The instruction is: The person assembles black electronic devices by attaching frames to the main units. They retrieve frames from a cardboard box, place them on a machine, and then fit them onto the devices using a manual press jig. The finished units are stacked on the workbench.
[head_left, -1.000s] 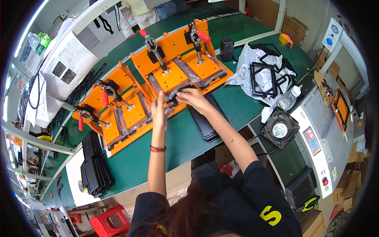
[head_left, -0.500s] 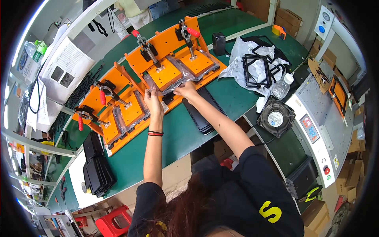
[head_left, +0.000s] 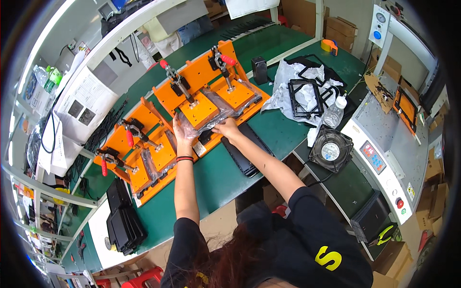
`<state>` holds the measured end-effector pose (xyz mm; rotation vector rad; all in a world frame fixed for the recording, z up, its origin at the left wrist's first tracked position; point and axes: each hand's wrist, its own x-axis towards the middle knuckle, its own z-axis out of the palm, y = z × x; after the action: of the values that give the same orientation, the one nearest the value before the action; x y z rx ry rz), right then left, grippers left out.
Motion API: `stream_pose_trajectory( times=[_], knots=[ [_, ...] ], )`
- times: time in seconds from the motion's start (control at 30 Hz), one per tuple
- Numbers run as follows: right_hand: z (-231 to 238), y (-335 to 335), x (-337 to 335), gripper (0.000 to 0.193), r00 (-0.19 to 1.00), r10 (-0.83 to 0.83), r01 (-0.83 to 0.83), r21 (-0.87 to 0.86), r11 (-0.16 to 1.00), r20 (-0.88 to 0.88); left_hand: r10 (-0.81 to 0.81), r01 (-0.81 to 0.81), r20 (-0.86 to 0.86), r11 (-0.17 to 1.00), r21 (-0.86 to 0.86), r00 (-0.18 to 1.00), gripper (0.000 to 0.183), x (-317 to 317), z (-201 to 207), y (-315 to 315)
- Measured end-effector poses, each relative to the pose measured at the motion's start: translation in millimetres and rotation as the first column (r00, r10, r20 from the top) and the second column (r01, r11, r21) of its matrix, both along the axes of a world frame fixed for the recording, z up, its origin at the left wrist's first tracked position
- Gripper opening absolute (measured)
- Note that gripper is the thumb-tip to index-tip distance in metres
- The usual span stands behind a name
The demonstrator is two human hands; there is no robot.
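Green workbench (head_left: 218,177) — orange clamp jigs (head_left: 192,110), black panels (head_left: 247,151), crumpled plastic (head_left: 297,89).

Both hands rest at the front edge of the clamping fixture (head_left: 211,108) on the workbench (head_left: 211,187): the left hand (head_left: 180,130) at its left corner, the right hand (head_left: 226,128) just beside it. A second clamping fixture (head_left: 137,153) lies left of the left hand. A flat panel (head_left: 247,151) lies just right of the right hand. Farther right sit a frame on plastic wrap (head_left: 303,98), a squeeze bottle (head_left: 333,111) and a fan (head_left: 330,150). A stack of panels (head_left: 122,221) lies near the left elbow.
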<state>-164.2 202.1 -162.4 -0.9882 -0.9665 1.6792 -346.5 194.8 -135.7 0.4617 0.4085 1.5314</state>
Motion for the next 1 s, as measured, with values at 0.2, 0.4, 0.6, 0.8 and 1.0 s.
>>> stream_pose_trajectory(
  times=[0.2,0.4,0.6,0.8,1.0],
  knots=[
    [-6,12,-7,0.016,0.995,-0.039,0.035,-0.051,0.998,-0.094,0.171,-0.156,-0.086,0.975,0.155,0.981,0.055,24,-10,7],
    [-7,8,-4,0.014,0.971,-0.094,0.052,-0.186,0.981,-0.221,0.380,-0.336,-0.119,0.899,0.282,0.917,0.048,19,-21,20],
    [20,0,-1,0.025,0.974,-0.098,0.045,-0.254,0.966,-0.202,0.300,-0.284,-0.064,0.940,0.186,0.952,0.055,11,-27,23],
    [11,6,4,0.026,0.967,-0.177,0.104,-0.348,0.932,-0.183,0.377,-0.348,-0.124,0.915,0.202,0.918,0.056,28,-18,24],
    [18,-16,24,0.017,0.969,-0.124,0.071,-0.242,0.968,-0.213,0.392,-0.356,-0.167,0.911,0.209,0.905,0.052,17,-26,35]
  ],
)
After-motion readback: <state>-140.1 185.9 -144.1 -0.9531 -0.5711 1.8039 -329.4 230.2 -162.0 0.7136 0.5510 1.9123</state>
